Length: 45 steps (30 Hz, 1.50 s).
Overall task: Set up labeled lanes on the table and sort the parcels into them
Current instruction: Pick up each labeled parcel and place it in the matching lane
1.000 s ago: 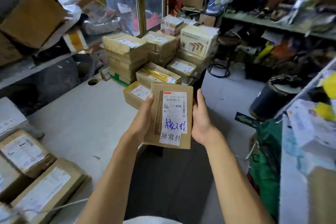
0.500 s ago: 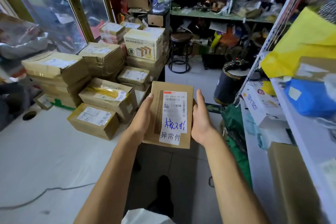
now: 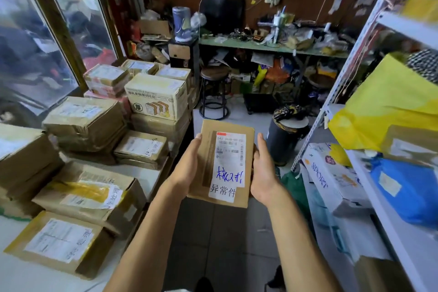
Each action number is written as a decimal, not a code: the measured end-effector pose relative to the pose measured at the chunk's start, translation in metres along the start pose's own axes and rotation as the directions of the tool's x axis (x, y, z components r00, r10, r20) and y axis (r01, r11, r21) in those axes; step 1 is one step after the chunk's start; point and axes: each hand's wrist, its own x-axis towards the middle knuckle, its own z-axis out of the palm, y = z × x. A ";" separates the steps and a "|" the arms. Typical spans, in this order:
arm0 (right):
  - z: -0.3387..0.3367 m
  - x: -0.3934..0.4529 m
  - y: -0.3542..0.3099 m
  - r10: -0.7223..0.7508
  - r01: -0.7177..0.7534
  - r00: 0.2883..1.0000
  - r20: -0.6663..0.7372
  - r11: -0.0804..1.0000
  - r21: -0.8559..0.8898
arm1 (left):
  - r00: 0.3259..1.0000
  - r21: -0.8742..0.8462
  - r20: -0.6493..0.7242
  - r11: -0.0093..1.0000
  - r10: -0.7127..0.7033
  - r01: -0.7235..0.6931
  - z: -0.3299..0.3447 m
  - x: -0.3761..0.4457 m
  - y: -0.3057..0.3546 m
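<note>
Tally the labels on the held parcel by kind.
Barcode shipping label, blue handwriting on it: 1
White sticker printed 异常件: 1
Total: 2, both on the cardboard parcel held by the left hand and right hand.

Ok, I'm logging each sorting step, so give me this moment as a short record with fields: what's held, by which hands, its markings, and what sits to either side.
held item: flat brown parcel
hands: left hand and right hand grip its side edges
markings: barcode label, blue handwriting, white sticker reading 异常件
position: in the air over the floor, off the table
left side: stacked parcels on white table
right side: shelf with yellow bag
</note>
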 end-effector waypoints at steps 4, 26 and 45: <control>0.000 0.042 -0.022 -0.002 0.003 1.000 -0.031 0.999 0.036 | 0.999 0.033 0.032 0.999 -0.029 0.028 0.004 0.052 0.020; -0.046 0.200 -0.091 0.078 -0.078 0.995 -0.062 0.997 0.009 | 0.994 0.022 0.077 0.997 -0.073 0.071 0.049 0.223 0.054; -0.123 0.402 -0.244 0.108 -0.107 0.994 0.021 0.993 -0.045 | 0.992 -0.009 -0.063 0.994 -0.114 0.113 0.156 0.439 0.137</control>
